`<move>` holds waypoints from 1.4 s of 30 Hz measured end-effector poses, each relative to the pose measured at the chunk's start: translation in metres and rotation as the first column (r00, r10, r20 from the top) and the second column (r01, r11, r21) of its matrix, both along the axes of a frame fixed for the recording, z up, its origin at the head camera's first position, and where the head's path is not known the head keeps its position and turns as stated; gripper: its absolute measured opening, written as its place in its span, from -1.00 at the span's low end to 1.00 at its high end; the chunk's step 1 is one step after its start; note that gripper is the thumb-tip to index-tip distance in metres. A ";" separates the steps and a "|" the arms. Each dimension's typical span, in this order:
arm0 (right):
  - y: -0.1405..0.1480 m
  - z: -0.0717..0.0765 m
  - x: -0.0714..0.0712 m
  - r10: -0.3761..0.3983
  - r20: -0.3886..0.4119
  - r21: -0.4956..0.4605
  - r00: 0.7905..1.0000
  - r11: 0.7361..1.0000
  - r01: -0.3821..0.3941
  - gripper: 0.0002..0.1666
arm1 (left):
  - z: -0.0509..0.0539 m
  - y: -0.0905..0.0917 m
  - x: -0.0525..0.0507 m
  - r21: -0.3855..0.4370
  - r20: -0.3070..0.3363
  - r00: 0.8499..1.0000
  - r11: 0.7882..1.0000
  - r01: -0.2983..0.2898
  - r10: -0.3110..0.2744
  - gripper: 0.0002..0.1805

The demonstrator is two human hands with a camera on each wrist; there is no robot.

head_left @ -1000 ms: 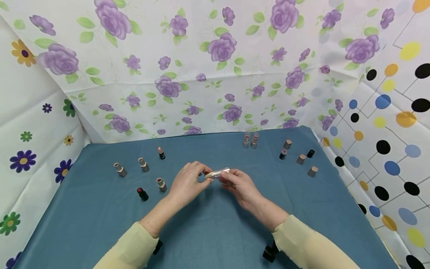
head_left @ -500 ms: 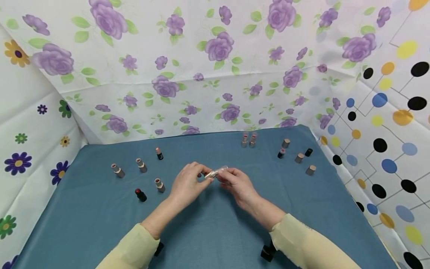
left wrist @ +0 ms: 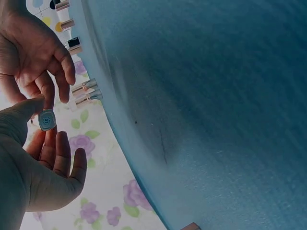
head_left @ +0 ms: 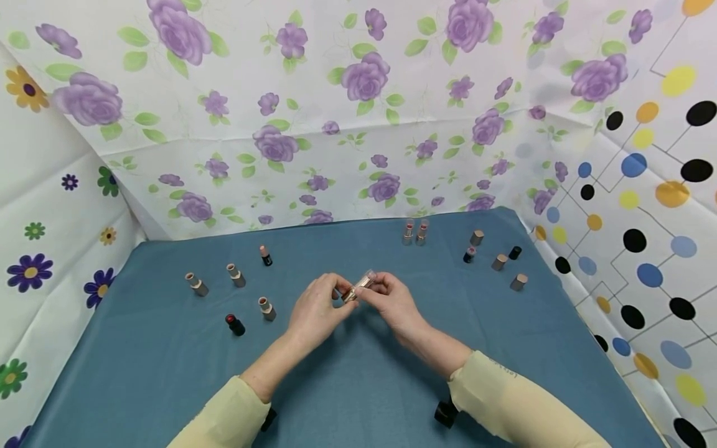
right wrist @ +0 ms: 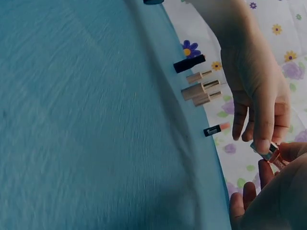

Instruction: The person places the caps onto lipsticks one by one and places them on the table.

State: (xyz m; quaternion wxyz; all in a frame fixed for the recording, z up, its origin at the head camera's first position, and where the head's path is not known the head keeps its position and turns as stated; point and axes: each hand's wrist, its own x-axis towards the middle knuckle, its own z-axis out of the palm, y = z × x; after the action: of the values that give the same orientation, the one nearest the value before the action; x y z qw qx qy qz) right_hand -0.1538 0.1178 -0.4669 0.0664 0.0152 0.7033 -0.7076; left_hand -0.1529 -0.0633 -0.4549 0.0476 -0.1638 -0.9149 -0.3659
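Above the middle of the blue cloth, both hands hold one slim lipstick tube [head_left: 358, 286] with a clear end and a shiny gold-toned part. My left hand [head_left: 317, 311] pinches its lower end between thumb and fingers; the left wrist view shows a small label on the tube's base [left wrist: 47, 120]. My right hand [head_left: 394, 308] pinches the tube nearer its clear upper end with thumb and fingers. In the head view the tube tilts up to the right. Fingers partly hide it, so I cannot tell whether the clear part is seated on the gold-toned part.
Uncapped lipsticks stand on the left: several brown ones [head_left: 267, 308], a black one with red tip [head_left: 234, 325], another with pink tip [head_left: 266, 255]. Two clear lipsticks [head_left: 422, 233] stand at the back. Brown caps [head_left: 518, 283], a black cap [head_left: 515, 252] and a dark-based lipstick [head_left: 469, 254] are right.
The lipstick tube has turned to a steeper tilt, its clear end rising and moving slightly left. My right fingers have shifted along it; my left hand keeps its pinch.
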 end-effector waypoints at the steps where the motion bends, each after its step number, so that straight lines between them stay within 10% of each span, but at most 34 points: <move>1: 0.001 0.000 -0.001 0.006 -0.009 0.007 1.000 1.000 -0.006 -0.63 | -0.001 0.000 0.000 0.004 0.007 1.000 1.000 0.010 -0.010 -0.76; 15: 0.031 -0.005 -0.033 0.042 -0.159 0.347 0.986 0.938 0.016 -0.59 | -0.006 -0.004 0.014 -0.167 0.059 0.977 0.963 0.210 -0.203 -0.30; 33: 0.137 0.023 -0.086 -0.082 -0.228 0.724 0.970 0.652 0.225 -0.65 | -0.009 -0.003 0.025 -0.425 -0.093 0.915 0.847 0.321 -0.393 -0.23; 42: 0.157 0.016 -0.121 -0.091 -0.154 0.797 0.984 0.577 0.178 -0.63 | 0.001 0.021 0.019 -0.517 -0.028 0.894 0.772 0.370 -0.447 -0.17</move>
State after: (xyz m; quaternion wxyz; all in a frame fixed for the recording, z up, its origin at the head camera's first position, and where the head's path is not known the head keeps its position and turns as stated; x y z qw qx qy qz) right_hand -0.2746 0.2744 -0.4504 -0.0355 0.0628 0.9466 -0.3142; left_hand -0.1336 -0.0426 -0.4543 -0.0089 -0.3925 -0.9137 -0.1050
